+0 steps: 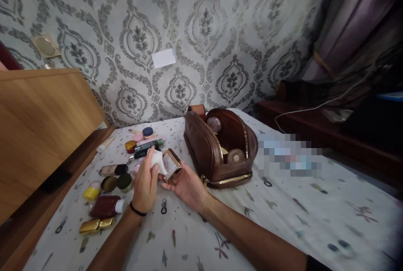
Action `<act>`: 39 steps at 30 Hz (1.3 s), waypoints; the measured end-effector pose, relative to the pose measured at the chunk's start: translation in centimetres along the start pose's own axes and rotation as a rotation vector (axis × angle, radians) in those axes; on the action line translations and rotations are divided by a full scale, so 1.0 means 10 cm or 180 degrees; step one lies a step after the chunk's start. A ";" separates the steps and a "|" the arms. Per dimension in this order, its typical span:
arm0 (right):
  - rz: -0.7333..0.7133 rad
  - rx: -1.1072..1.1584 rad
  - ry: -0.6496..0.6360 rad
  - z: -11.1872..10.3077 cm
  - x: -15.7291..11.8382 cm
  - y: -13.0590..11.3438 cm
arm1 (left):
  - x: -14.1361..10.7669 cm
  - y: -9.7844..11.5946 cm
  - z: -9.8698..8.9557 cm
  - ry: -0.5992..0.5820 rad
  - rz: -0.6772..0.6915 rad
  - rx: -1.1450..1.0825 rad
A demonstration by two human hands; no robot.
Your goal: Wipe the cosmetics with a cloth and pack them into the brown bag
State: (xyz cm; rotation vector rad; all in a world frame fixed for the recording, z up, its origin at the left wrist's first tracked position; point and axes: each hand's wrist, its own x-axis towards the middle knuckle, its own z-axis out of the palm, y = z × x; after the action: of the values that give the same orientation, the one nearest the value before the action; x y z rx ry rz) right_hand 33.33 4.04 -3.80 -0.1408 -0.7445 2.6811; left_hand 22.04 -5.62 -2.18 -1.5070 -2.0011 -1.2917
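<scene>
My left hand (pixel 145 185), with a dark band at the wrist, is closed on a white wad (pixel 157 162) that looks like a tissue or wipe. My right hand (pixel 191 188) grips a small gold-edged case (pixel 172 166) with a glittery silver face, tilted above the sheet. The wad is up against the left side of this case. Just to the right stands a brown leather toiletry bag (pixel 201 145), its zipped top open. Inside the bag a round, pinkish container (pixel 214 124) shows; the deeper contents are hidden.
Left of my hands lie several cosmetics, among them a dark red bottle (pixel 105 207) with a white cap, a gold tube (pixel 96 225) and a yellow-lidded jar (pixel 91 191). A wooden panel (pixel 47 128) borders the left side. A white cable (pixel 317 105) hangs at the right.
</scene>
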 end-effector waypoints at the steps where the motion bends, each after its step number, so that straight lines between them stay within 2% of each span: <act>1: -0.0093 -0.0091 0.0030 0.00 0.00 0.01 | -0.01 0.02 0.00 0.0065 0.0072 0.0075; 5: -0.0577 -0.0546 0.0163 0.02 -0.03 0.07 | -0.05 0.10 -0.01 0.0041 0.0715 0.0285; 7: -0.0749 -0.0902 0.0216 0.02 -0.04 0.08 | -0.03 0.14 -0.02 -0.0023 0.0862 0.0373; 11: -0.1064 -0.1966 0.0235 0.00 -0.07 0.05 | 0.02 0.17 -0.08 -0.0022 0.0743 0.0399; 15: -0.1222 -0.2529 0.0197 -0.01 -0.10 0.04 | 0.09 0.15 -0.14 -0.0047 0.0162 0.0021; 17: -0.1090 -0.2378 0.0098 0.00 -0.11 0.06 | 0.12 0.14 -0.16 -0.0076 -0.0314 -0.0309; 20: -0.0646 -0.1692 -0.0041 0.03 -0.11 0.08 | 0.14 0.10 -0.17 -0.0107 -0.0930 -0.0878; 24: -0.0188 -0.0662 -0.0176 0.08 -0.11 0.06 | 0.15 0.03 -0.13 -0.0203 -0.1337 -0.1451; 27: 0.0025 -0.0188 -0.0225 0.10 -0.11 0.02 | 0.15 0.00 -0.12 -0.0274 -0.1290 -0.1437; 33: 0.0295 0.0236 -0.0217 0.09 -0.08 -0.04 | 0.18 0.00 -0.15 -0.0402 -0.1283 -0.1355; 39: 0.0421 0.0191 -0.0185 0.06 -0.07 -0.03 | 0.12 -0.04 -0.07 -0.0174 -0.0935 -0.0774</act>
State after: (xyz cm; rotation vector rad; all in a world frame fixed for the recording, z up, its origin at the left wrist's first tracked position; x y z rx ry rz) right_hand 33.95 3.78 -3.13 -0.1005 -0.6936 2.8410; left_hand 21.04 -5.50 -1.13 -1.3975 -2.2320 -1.6797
